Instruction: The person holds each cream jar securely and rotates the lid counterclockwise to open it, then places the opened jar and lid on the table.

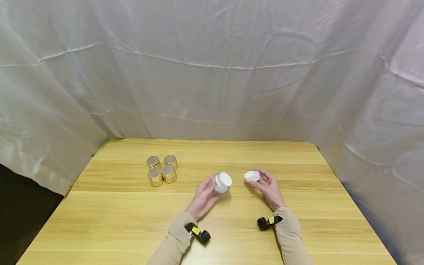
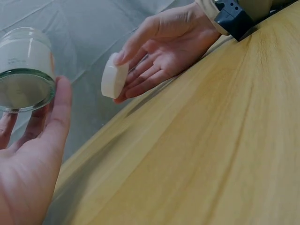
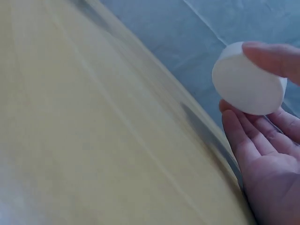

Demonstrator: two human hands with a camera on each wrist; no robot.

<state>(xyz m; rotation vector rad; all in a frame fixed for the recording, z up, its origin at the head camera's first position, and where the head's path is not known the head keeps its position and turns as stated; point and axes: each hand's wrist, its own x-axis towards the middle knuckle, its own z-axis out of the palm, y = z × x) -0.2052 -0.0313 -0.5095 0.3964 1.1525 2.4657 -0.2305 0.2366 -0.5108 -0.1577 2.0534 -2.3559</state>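
Note:
My left hand (image 1: pixel 202 198) grips a small glass jar (image 1: pixel 220 185), tilted and held above the table. White covers the jar's top in the head view. A white label wraps its side in the left wrist view, where the clear base (image 2: pixel 26 91) faces the camera. To the right, my right hand (image 1: pixel 271 189) pinches a round white lid (image 1: pixel 252 176) between thumb and fingers, apart from the jar. In the right wrist view the lid's flat outer face (image 3: pixel 243 84) is visible, with the thumb on its upper edge.
Several short round gold containers (image 1: pixel 169 173) with flat tops stand grouped at the back left of the wooden table (image 1: pixel 116 217). Grey fabric (image 1: pixel 212 92) hangs behind the table and along its sides. Each wrist carries a black camera (image 1: pixel 203 236).

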